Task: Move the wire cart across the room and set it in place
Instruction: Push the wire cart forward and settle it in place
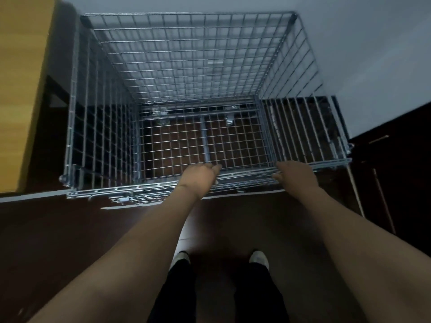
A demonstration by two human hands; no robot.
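Note:
A tall silver wire cart with an open top stands in front of me, its far side against a pale wall. I look down into it and see the dark red floor through its mesh bottom. My left hand is curled over the cart's near top rail, close to the middle. My right hand rests on the same rail further right, its fingers bent over the wire. Both arms are stretched forward. Nothing lies inside the cart.
A yellow wooden panel stands close on the cart's left. The pale wall runs behind and to the right. Dark furniture sits right of the cart. My two feet stand on the dark floor just behind it.

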